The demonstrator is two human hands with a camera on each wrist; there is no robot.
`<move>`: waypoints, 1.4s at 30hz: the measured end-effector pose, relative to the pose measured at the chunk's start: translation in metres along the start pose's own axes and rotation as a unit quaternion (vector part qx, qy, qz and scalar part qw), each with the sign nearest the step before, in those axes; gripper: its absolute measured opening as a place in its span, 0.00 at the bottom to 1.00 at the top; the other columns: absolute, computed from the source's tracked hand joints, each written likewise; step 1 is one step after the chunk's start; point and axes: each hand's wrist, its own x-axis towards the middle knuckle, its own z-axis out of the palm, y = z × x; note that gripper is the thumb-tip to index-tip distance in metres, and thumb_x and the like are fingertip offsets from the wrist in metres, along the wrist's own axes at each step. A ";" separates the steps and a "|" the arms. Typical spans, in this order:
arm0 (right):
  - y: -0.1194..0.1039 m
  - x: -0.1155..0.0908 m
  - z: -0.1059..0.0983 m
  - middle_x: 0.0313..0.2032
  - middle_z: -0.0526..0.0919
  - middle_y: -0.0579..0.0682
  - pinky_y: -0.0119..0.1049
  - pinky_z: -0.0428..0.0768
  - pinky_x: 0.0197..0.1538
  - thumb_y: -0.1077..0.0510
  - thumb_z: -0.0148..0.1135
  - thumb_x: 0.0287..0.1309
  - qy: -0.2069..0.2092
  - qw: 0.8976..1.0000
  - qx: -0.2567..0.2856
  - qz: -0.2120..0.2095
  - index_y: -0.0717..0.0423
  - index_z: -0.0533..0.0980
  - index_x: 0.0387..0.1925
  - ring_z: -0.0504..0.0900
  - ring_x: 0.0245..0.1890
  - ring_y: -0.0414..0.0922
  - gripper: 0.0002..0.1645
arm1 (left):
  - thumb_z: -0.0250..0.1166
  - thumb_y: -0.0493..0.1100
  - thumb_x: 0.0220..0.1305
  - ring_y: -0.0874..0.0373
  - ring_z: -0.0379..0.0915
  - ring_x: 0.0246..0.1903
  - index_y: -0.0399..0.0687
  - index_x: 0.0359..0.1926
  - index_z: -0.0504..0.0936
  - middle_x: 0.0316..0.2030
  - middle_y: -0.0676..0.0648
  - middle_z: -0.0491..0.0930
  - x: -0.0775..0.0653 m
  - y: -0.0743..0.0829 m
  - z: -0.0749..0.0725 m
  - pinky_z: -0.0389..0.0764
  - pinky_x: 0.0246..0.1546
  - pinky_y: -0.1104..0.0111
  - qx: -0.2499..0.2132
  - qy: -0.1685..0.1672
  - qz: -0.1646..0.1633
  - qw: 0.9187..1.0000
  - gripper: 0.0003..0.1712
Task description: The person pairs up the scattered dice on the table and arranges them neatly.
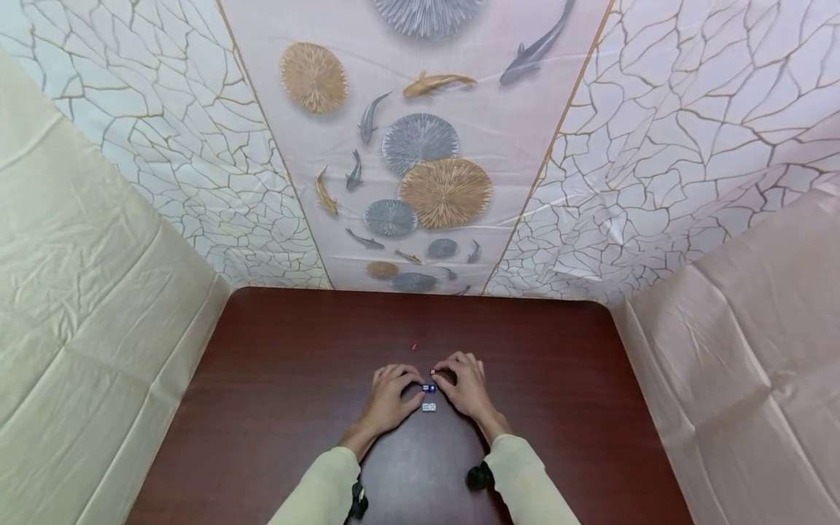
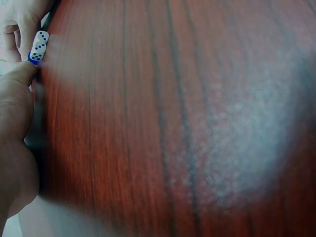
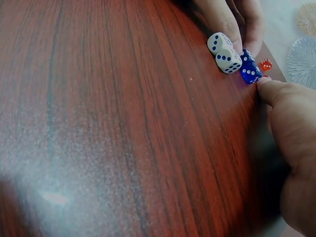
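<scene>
Two blue dice [image 1: 429,389] stand side by side on the table, just behind two white dice [image 1: 429,407] with blue pips. My left hand [image 1: 389,401] pinches the left blue die, index fingertip behind it and thumb in front. In the right wrist view, the blue dice [image 3: 251,72] show white pips. My right hand [image 1: 464,385] pinches a small red die [image 1: 433,372] between thumb and index finger, right behind the blue pair. The fingers cover most of that die in the right wrist view. Farther back lies another red die [image 1: 414,347].
The dark reddish-brown wooden table [image 1: 275,394] has rounded far corners. A patterned cloth [image 1: 420,240] with fish and round motifs hangs behind it, and beige cloth [image 1: 741,364] covers both sides.
</scene>
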 end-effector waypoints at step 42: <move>-0.002 -0.001 0.000 0.44 0.87 0.45 0.47 0.67 0.54 0.53 0.83 0.66 -0.010 1.000 0.013 0.014 0.45 0.92 0.47 0.80 0.49 0.47 0.10 | 0.79 0.35 0.69 0.50 0.90 0.53 0.45 0.50 0.93 0.49 0.47 0.92 0.006 -0.007 -0.019 0.86 0.59 0.47 -0.067 0.043 -0.007 0.997 0.10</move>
